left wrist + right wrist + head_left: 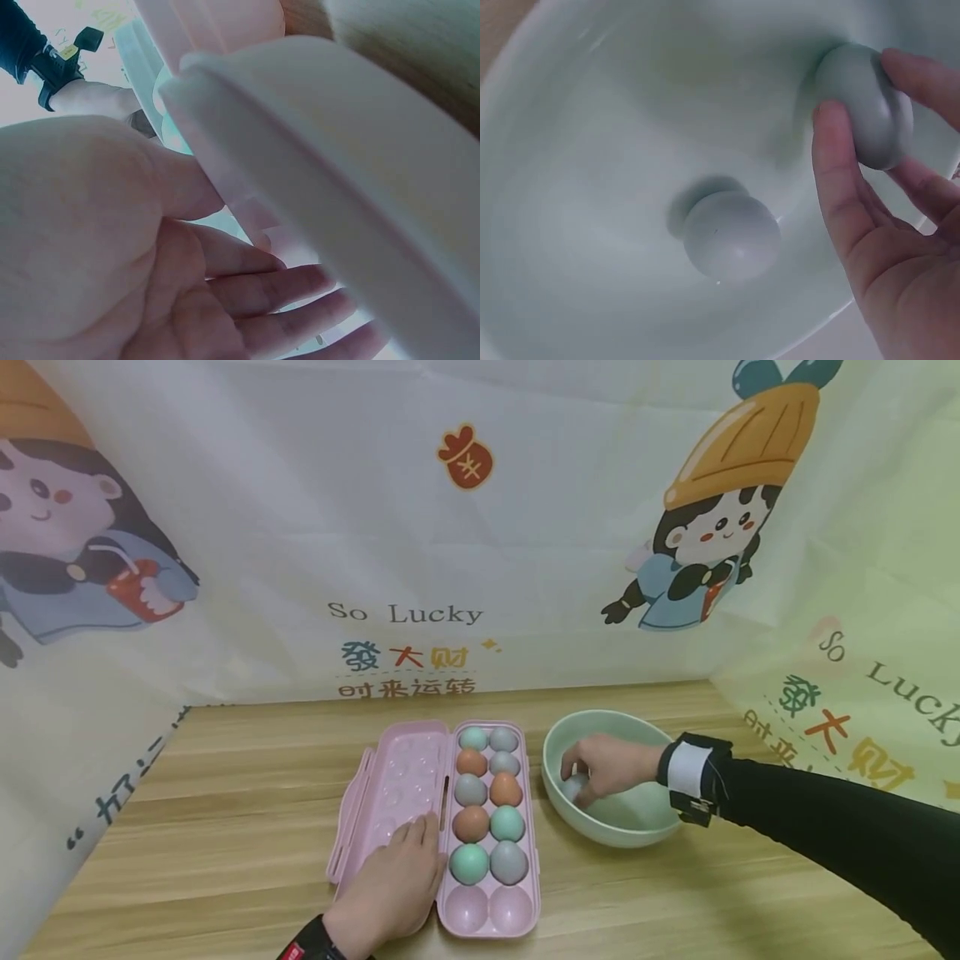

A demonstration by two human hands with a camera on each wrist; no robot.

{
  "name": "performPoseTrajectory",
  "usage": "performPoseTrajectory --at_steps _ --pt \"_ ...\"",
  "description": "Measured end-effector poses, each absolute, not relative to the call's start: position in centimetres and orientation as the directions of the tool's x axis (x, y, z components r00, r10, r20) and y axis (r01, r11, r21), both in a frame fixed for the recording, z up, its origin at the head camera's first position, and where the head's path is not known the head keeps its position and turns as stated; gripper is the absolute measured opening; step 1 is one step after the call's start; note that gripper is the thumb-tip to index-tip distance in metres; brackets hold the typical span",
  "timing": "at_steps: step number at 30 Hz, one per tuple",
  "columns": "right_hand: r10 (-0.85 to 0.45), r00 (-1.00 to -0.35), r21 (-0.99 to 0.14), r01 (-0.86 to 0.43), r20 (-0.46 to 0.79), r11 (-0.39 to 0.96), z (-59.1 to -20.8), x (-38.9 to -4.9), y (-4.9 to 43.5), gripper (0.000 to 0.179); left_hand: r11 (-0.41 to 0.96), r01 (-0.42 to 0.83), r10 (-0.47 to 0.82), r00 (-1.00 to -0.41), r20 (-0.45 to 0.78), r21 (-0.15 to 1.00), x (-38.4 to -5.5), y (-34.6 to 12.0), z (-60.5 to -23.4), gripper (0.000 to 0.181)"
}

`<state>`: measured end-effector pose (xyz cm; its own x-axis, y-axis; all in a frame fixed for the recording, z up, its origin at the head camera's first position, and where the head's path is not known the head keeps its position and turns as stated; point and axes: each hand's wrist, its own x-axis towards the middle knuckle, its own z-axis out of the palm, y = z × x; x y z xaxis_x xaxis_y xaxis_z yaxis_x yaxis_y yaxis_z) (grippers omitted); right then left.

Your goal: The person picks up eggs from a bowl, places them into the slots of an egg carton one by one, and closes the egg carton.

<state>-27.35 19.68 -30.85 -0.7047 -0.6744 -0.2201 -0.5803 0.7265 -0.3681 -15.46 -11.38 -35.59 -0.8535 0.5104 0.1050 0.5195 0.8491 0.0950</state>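
Observation:
Inside the pale green bowl (600, 835), my right hand (611, 764) pinches a grey egg (866, 109) between thumb and fingers. A second pale egg (733, 236) lies on the bowl's bottom in the right wrist view. To the left, a pink egg carton (489, 935) lies with its lid (412, 752) folded open. Blue-green, brown and grey eggs sit in its cups, such as a brown egg (471, 824); the two cups at the near end hold none. My left hand (397, 881) rests on the lid's near part, fingers extended beside the hinge.
The wooden table (247, 810) carries the carton and bowl side by side, a narrow gap between them. A printed cloth (570, 568) hangs behind the table and along both sides.

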Motion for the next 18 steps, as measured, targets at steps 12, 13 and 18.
performPoseTrajectory --at_steps 12,13,18 --pt "-0.675 -0.7 -0.366 -0.579 -0.234 0.728 -30.9 -27.46 19.45 0.025 0.85 0.519 0.509 -0.853 0.113 0.088 -15.39 -11.35 -35.18 0.051" --pt "-0.679 -0.697 -0.361 -0.586 -0.232 0.725 -30.94 -27.47 19.47 0.025 0.85 0.519 0.509 -0.853 0.111 0.089 -15.36 -11.35 -35.18 0.051" --pt "-0.709 -0.672 -0.335 -0.632 -0.212 0.699 -31.18 -27.59 19.61 0.028 0.851 0.517 0.508 -0.855 0.101 0.092 -15.31 -11.33 -35.28 0.05"
